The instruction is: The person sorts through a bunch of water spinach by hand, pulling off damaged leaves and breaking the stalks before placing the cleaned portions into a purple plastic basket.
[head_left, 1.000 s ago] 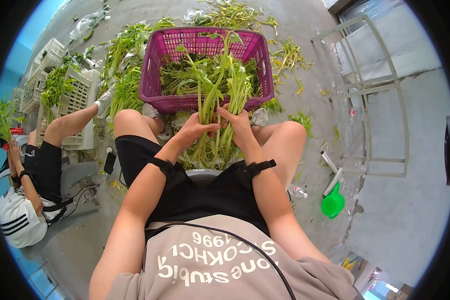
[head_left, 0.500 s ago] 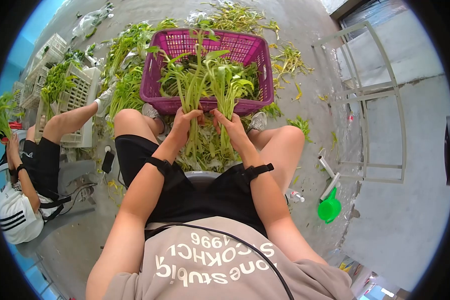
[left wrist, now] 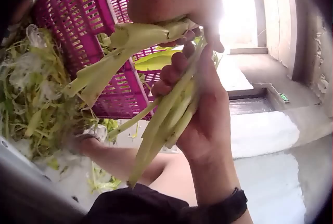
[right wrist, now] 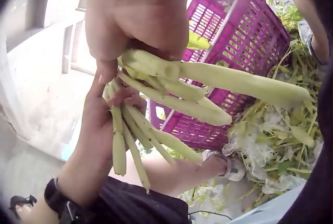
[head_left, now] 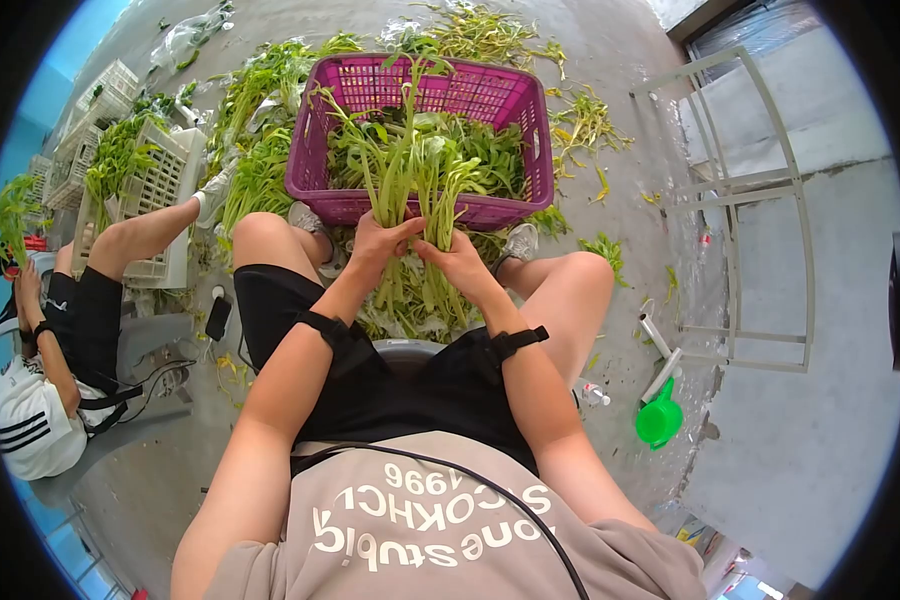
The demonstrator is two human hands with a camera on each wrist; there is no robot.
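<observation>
Both hands are side by side at the near rim of the purple basket (head_left: 320,200). My left hand (head_left: 375,243) grips a bunch of water spinach stalks (head_left: 390,185), leafy tops pointing up over the basket. Another bunch of stalks (head_left: 438,190) is held in my right hand (head_left: 455,265), the thumbs of both hands close together. Thick pale-green stem ends (right wrist: 208,112) stick out below the right hand in the right wrist view. In the left wrist view, the stems (left wrist: 169,117) in the right hand slant downward. Parts of the fingers are hidden behind the stalks.
Leafy greens (head_left: 480,155) fill the basket. Trimmings and plastic (head_left: 420,305) lie between the feet, with more greens (head_left: 255,170) on the floor to the left. Another person (head_left: 40,400) sits at left beside white crates (head_left: 175,180). A green scoop (head_left: 658,415) and metal frame (head_left: 795,230) are at right.
The hands first drew apart, each with its bunch, and have now come back together. The leafy tops have shifted over the basket. Both bunches remain held.
</observation>
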